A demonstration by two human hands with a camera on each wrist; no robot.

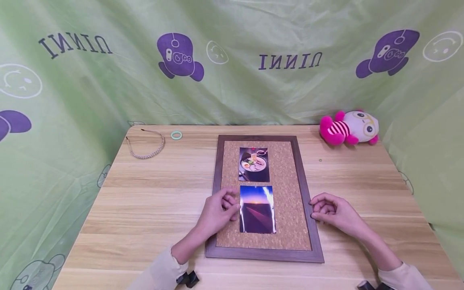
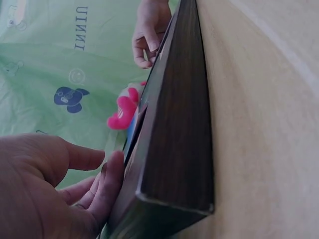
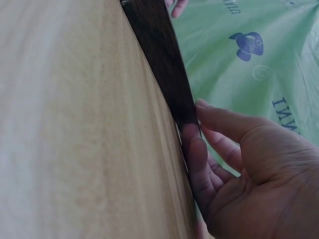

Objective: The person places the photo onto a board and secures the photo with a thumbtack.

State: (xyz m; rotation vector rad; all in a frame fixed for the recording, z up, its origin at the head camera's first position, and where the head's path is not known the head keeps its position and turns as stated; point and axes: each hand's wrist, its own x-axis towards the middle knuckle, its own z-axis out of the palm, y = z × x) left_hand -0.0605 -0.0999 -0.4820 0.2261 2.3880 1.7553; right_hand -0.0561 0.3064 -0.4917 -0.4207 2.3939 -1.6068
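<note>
Brown frame [image 1: 264, 255] against loosely bent right fingers [image 3: 198, 154]

Pics [image 1: 257, 209] on corkbd [image 1: 288, 197], plush [image 1: 349, 128] at back R.

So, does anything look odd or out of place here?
Yes. The curtain looks hung wrong way up: its smiley faces are upside down. The toy lies tipped over near the far right corner of the table.

Wood tbl [image 1: 156, 209] holds framed corkbd [image 1: 291, 201], headband [image 1: 146, 156], mint ring [image 1: 176, 139], pink/wht plush [image 1: 348, 127] & tiny grn item [image 1: 320, 160].
</note>
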